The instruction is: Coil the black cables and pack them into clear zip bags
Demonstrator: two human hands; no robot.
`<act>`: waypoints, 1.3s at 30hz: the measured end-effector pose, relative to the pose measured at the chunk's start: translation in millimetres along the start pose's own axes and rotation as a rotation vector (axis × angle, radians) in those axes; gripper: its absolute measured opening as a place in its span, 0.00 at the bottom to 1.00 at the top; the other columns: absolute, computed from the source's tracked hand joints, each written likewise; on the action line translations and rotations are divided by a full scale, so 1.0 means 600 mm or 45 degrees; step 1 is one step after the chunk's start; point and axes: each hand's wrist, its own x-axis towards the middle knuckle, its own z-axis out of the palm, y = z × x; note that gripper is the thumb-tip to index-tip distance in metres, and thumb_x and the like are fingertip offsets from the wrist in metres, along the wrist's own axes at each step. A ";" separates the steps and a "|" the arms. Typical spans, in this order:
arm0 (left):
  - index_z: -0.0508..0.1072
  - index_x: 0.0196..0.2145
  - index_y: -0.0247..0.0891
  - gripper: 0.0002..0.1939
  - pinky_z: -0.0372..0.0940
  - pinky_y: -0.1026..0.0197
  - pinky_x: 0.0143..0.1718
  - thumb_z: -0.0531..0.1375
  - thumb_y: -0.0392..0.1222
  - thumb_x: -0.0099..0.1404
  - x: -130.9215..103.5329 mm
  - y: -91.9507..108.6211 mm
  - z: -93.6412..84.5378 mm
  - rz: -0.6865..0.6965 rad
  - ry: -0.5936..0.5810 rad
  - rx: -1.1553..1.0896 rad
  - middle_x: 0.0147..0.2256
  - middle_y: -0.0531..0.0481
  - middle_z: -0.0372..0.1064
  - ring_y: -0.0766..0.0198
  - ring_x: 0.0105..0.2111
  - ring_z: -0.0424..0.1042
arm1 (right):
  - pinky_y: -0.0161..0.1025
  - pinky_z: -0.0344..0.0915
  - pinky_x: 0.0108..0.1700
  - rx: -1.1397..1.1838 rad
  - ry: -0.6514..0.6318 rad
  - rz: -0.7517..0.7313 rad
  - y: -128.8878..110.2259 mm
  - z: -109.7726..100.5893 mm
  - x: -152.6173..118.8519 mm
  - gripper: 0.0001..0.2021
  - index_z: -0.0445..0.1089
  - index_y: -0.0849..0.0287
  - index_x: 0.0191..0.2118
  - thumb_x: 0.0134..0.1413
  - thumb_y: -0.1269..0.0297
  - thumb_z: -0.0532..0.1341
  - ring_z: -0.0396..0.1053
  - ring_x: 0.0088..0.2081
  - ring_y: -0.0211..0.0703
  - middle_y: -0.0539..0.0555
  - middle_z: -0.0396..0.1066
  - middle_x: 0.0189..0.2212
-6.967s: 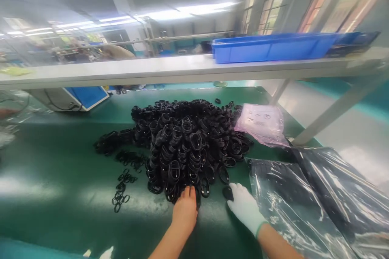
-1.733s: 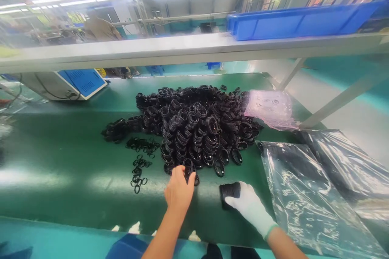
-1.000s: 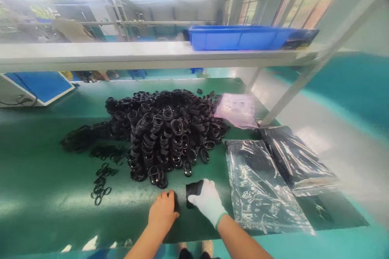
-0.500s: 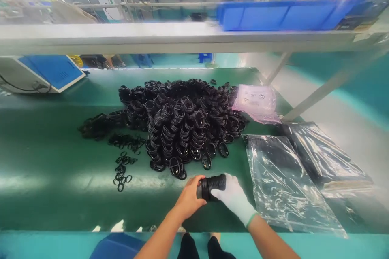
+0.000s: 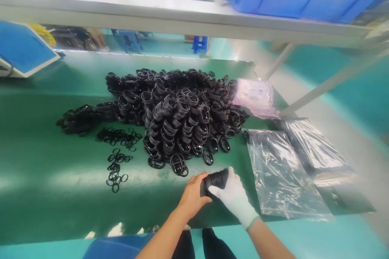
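A short stack of black coiled rings (image 5: 216, 181) is held between both hands near the table's front edge. My left hand (image 5: 193, 196), bare, curls round the stack's left end. On its right end, my right hand (image 5: 233, 196), in a white glove, is closed with the thumb across the front. Beyond the hands rises a large heap of black oval coils (image 5: 176, 117). Small black rings (image 5: 114, 172) lie loose to the left of the heap.
The green table (image 5: 69, 186) carries clear plastic bags (image 5: 282, 174) at the right and a pinkish bag (image 5: 254, 94) behind them. A blue bin (image 5: 300, 0) stands on the shelf (image 5: 121, 18) overhead. At the far left is a blue-topped box (image 5: 26, 48).
The view has tilted down and turned slightly. Both hands still hold the stack, now tilted with its right end higher.
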 end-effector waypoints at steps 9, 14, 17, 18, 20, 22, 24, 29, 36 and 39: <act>0.58 0.55 0.45 0.39 0.53 0.50 0.56 0.66 0.34 0.46 0.007 -0.018 0.004 0.116 -0.011 0.025 0.58 0.50 0.54 0.54 0.55 0.58 | 0.48 0.54 0.54 -0.030 0.074 0.016 -0.009 0.010 -0.007 0.50 0.38 0.72 0.62 0.37 0.51 0.61 0.54 0.56 0.61 0.69 0.54 0.55; 0.59 0.54 0.45 0.39 0.54 0.51 0.56 0.67 0.35 0.44 0.011 -0.022 0.007 0.128 0.019 0.001 0.56 0.50 0.58 0.54 0.55 0.58 | 0.43 0.55 0.54 0.009 -0.023 -0.009 0.004 -0.025 0.003 0.32 0.52 0.65 0.60 0.52 0.51 0.49 0.58 0.56 0.52 0.61 0.62 0.54; 0.59 0.54 0.45 0.39 0.54 0.50 0.55 0.67 0.34 0.45 0.013 -0.025 0.008 0.144 0.036 -0.017 0.55 0.49 0.59 0.54 0.54 0.59 | 0.44 0.56 0.53 -0.004 0.006 0.036 -0.011 -0.017 -0.010 0.39 0.47 0.68 0.61 0.48 0.47 0.53 0.59 0.55 0.55 0.64 0.59 0.55; 0.60 0.54 0.45 0.38 0.54 0.49 0.55 0.66 0.33 0.45 0.013 -0.026 0.008 0.152 0.042 -0.024 0.55 0.49 0.59 0.54 0.54 0.59 | 0.46 0.56 0.53 -0.019 0.033 0.057 -0.019 -0.008 -0.017 0.46 0.42 0.72 0.62 0.44 0.46 0.56 0.58 0.55 0.58 0.68 0.56 0.56; 0.60 0.53 0.44 0.37 0.53 0.49 0.56 0.66 0.33 0.45 0.014 -0.028 0.008 0.187 0.055 -0.033 0.55 0.48 0.60 0.55 0.55 0.58 | 0.48 0.52 0.55 -0.054 0.117 0.085 -0.035 0.016 -0.030 0.54 0.34 0.77 0.62 0.38 0.48 0.61 0.52 0.58 0.62 0.73 0.49 0.59; 0.61 0.53 0.42 0.35 0.53 0.50 0.56 0.65 0.32 0.46 0.015 -0.031 0.009 0.228 0.067 -0.030 0.54 0.48 0.60 0.56 0.55 0.57 | 0.50 0.50 0.56 -0.084 0.194 0.107 -0.045 0.037 -0.038 0.54 0.31 0.75 0.63 0.37 0.52 0.62 0.48 0.59 0.63 0.73 0.47 0.59; 0.61 0.53 0.41 0.34 0.53 0.52 0.56 0.63 0.32 0.46 0.016 -0.033 0.010 0.251 0.080 -0.016 0.54 0.47 0.60 0.58 0.55 0.56 | 0.50 0.50 0.56 -0.104 0.237 0.117 -0.047 0.049 -0.040 0.52 0.31 0.72 0.63 0.37 0.54 0.62 0.49 0.59 0.63 0.71 0.48 0.59; 0.61 0.53 0.39 0.34 0.54 0.54 0.56 0.61 0.31 0.47 0.017 -0.035 0.012 0.240 0.090 -0.001 0.53 0.47 0.60 0.58 0.55 0.57 | 0.50 0.48 0.56 -0.124 0.271 0.111 -0.049 0.053 -0.034 0.52 0.32 0.73 0.63 0.38 0.51 0.61 0.48 0.59 0.64 0.71 0.47 0.60; 0.61 0.53 0.39 0.34 0.53 0.54 0.57 0.55 0.27 0.46 0.023 -0.035 0.007 0.229 0.081 0.038 0.53 0.48 0.60 0.59 0.55 0.56 | 0.55 0.44 0.57 -0.180 0.441 0.116 -0.070 0.070 -0.029 0.55 0.37 0.79 0.62 0.34 0.50 0.62 0.48 0.58 0.67 0.76 0.47 0.58; 0.60 0.53 0.40 0.32 0.53 0.54 0.57 0.55 0.29 0.49 0.027 -0.044 0.013 0.239 0.097 0.072 0.54 0.48 0.59 0.59 0.56 0.56 | 0.52 0.50 0.55 -0.159 0.544 0.152 -0.068 0.081 -0.020 0.49 0.41 0.76 0.62 0.36 0.55 0.61 0.57 0.52 0.64 0.72 0.57 0.52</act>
